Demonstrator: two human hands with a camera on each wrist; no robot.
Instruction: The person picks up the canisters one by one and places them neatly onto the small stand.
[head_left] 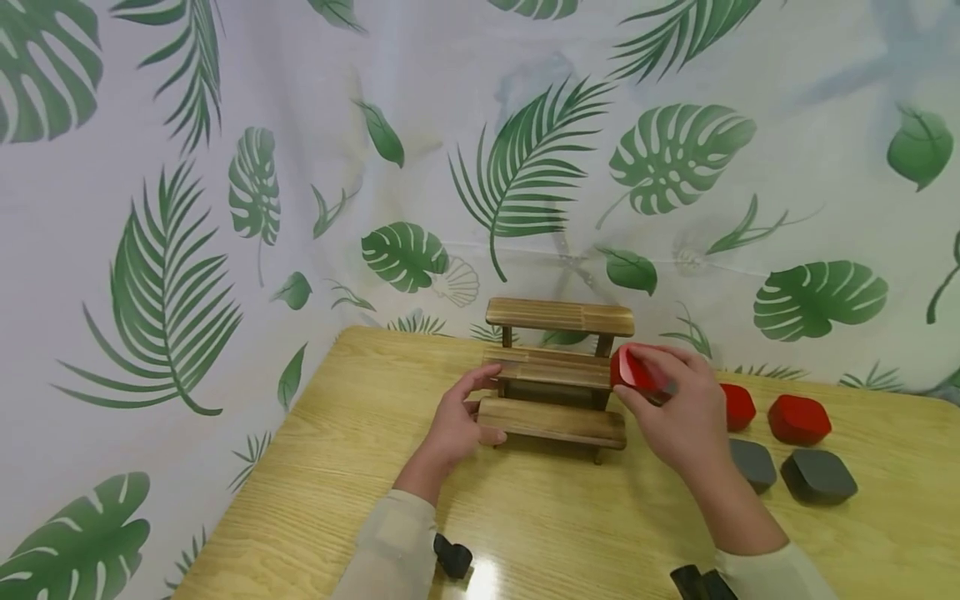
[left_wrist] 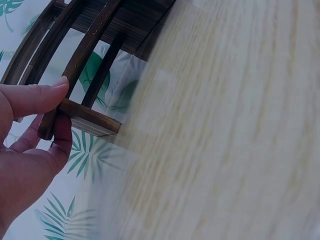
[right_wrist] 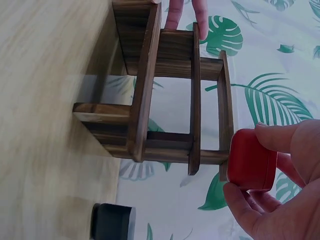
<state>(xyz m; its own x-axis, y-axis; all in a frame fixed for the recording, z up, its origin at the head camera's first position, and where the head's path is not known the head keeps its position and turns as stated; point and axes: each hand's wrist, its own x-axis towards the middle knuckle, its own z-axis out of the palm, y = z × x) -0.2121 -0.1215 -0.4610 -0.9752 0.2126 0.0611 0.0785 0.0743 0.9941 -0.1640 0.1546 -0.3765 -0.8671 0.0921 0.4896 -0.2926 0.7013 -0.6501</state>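
A dark wooden three-step shelf (head_left: 558, 367) stands near the back of the light wood table (head_left: 360, 467). My left hand (head_left: 491, 406) grips the shelf's left end; in the left wrist view the thumb (left_wrist: 45, 95) lies over a slat and a finger curls beneath it. My right hand (head_left: 639, 387) pinches a red rounded block (head_left: 628, 368) at the right end of the middle step. In the right wrist view the red block (right_wrist: 252, 160) touches the shelf's end (right_wrist: 222, 100), with my fingers (right_wrist: 295, 145) around it.
Right of the shelf lie two more red blocks (head_left: 738, 406) (head_left: 798, 419) and two grey blocks (head_left: 753, 464) (head_left: 817, 477). A leaf-print cloth (head_left: 225, 208) hangs behind and left of the table. One grey block (right_wrist: 112, 222) also shows in the right wrist view.
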